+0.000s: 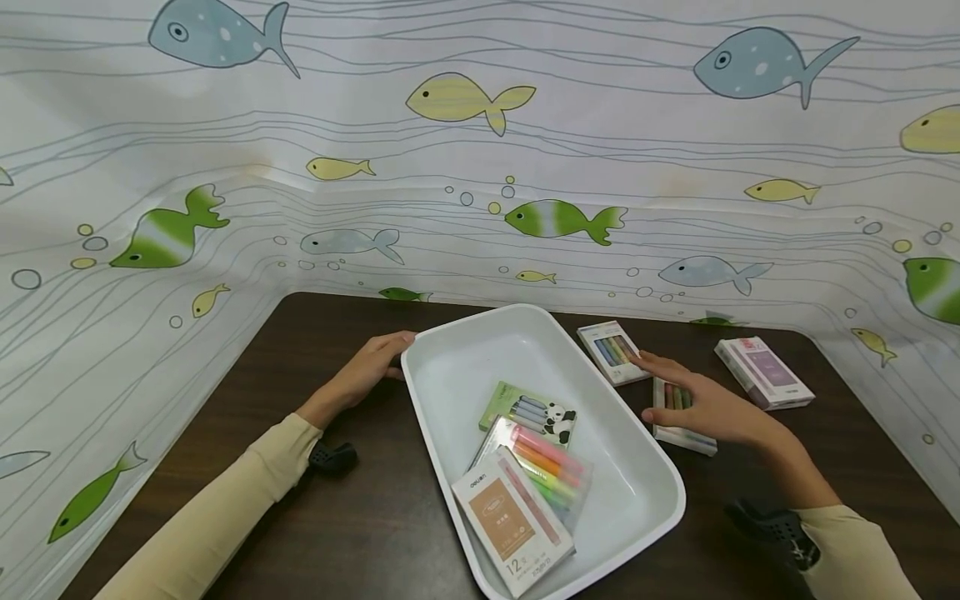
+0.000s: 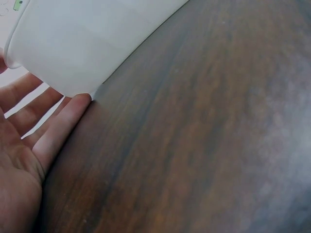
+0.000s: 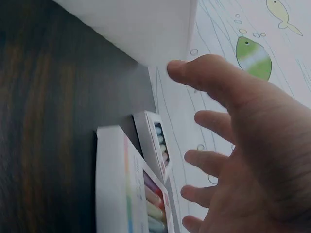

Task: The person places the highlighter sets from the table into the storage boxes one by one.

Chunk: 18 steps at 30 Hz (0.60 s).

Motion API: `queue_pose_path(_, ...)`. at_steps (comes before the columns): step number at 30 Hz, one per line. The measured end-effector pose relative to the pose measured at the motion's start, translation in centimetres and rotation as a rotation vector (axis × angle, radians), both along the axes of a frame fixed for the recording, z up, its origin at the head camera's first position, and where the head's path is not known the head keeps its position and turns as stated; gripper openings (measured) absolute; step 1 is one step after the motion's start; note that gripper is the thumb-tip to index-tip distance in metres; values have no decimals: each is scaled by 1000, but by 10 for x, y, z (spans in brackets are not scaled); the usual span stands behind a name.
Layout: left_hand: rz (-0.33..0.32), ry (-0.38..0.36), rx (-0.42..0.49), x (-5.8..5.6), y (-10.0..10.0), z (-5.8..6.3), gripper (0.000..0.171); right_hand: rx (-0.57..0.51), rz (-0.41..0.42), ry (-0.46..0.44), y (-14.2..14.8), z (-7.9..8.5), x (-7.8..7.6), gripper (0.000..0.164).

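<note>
My left hand (image 1: 367, 367) is at the far left corner of a white tray (image 1: 420, 417), its fingertips touching the outer wall. In the left wrist view those fingers (image 2: 58, 131) are mostly straight, one low beside the tabletop. Over a windowed box of coloured sticks (image 1: 686, 437), right of the tray, my right hand (image 1: 705, 404) hovers with fingers spread and nothing held. Its fingertips overlap a second windowed box (image 1: 611, 354) in the head view. The right wrist view shows both boxes below the loose fingers, the nearer box (image 3: 112, 179) with a rainbow stripe.
Inside the tray lie a green panda box (image 1: 510, 400), a clear pack of highlighters (image 1: 543, 458) and a white-and-brown box (image 1: 495, 521). A white-and-purple box (image 1: 765, 372) rests farther right on the dark wooden table (image 1: 360, 517). A fish-patterned curtain (image 1: 450, 167) borders the table.
</note>
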State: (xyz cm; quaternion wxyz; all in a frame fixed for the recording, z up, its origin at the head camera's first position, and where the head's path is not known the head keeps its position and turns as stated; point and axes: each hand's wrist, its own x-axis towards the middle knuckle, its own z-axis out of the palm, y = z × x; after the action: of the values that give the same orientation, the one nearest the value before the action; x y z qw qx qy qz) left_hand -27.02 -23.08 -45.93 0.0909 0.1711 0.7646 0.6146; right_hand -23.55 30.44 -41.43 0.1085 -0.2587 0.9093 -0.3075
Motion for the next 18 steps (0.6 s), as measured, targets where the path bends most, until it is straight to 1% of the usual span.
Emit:
queue_pose_path(4,3,-1,-2,-1,1,0,54,44,-23,-14,8,2,-1,89)
queue_pose_path(8,10,-12,2,0,1,-1,55,85,-47,-46,15,3,-2,99)
queue_pose_path(11,14,-15,3,0,0,-1,54,136,-70,-62,19,2,-3,105)
queue_pose_path(14,10,-12,4,0,0,-1,54,170,-85,-81,23,2,-4,107)
queue_pose_path(18,5,-7,0,0,1,1,54,172,-85,-108,29,3,-4,105)
